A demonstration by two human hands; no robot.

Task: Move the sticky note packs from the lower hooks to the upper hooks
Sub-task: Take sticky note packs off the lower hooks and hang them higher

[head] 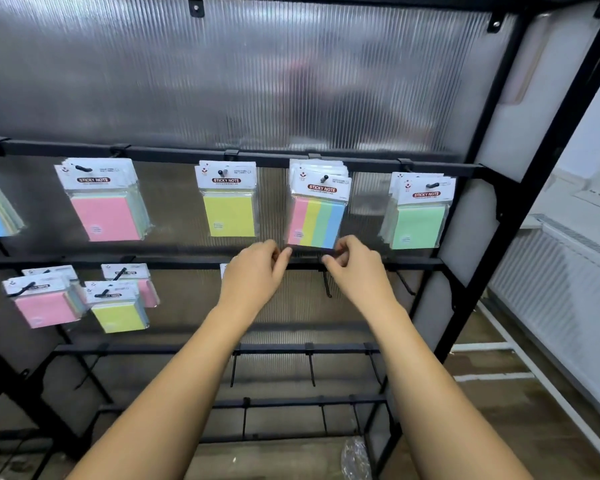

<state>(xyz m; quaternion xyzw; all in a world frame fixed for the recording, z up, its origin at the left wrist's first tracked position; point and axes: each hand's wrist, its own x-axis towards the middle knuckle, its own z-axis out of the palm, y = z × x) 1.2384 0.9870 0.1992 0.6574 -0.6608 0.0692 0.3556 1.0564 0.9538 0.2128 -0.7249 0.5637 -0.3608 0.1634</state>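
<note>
Upper rail [174,154] carries five pack stacks [229,209]; left hand [253,271] and right hand [357,268] pinch striped pack [317,220].

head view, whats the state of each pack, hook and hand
striped pack: on upper hook, bottom corners pinched
left hand: pinches its left corner
right hand: pinches its right corner
yellow pack: hangs on upper hook
green packs: hang on upper hook
lower packs: on lower hooks
bare hook: holds nothing
</note>
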